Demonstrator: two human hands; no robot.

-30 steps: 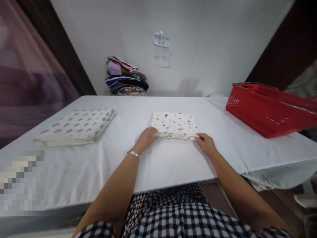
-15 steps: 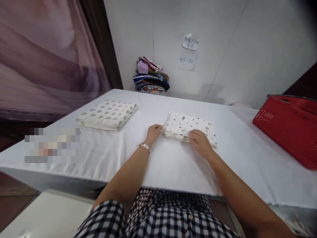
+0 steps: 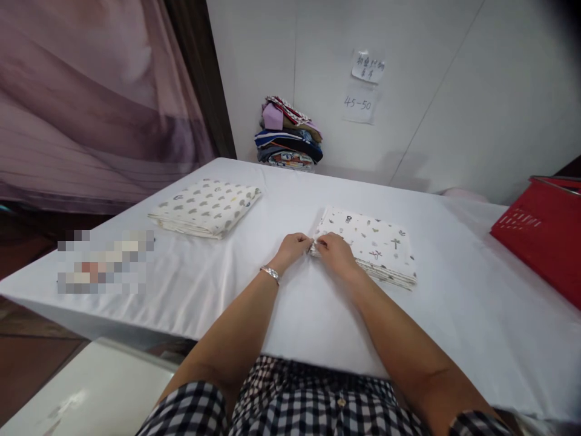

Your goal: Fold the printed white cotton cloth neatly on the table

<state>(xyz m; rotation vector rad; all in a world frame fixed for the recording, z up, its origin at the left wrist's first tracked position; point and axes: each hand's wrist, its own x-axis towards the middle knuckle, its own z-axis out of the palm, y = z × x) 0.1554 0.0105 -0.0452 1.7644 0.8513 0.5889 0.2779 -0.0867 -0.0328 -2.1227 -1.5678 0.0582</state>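
A folded white cloth [image 3: 370,239] with small grey and brown prints lies on the white-covered table [image 3: 290,321], its layered edge facing me. Both hands meet at its near left corner. My left hand [image 3: 294,249], with a silver bracelet at the wrist, pinches that corner from the left side. My right hand [image 3: 334,251] has its fingers closed on the same corner from above, and it covers part of the front edge. The fingertips of the two hands nearly touch.
Another folded cloth [image 3: 206,207] with grey prints lies at the left. Nearer on that side is a blurred-out item [image 3: 106,260]. A red basket [image 3: 542,233] stands at the right. Stacked folded fabrics [image 3: 289,136] rest by the back wall, below paper signs [image 3: 358,104].
My right hand has moved left from the cloth's front edge to its near left corner. My left hand has closed in on that corner. The view has shifted slightly.
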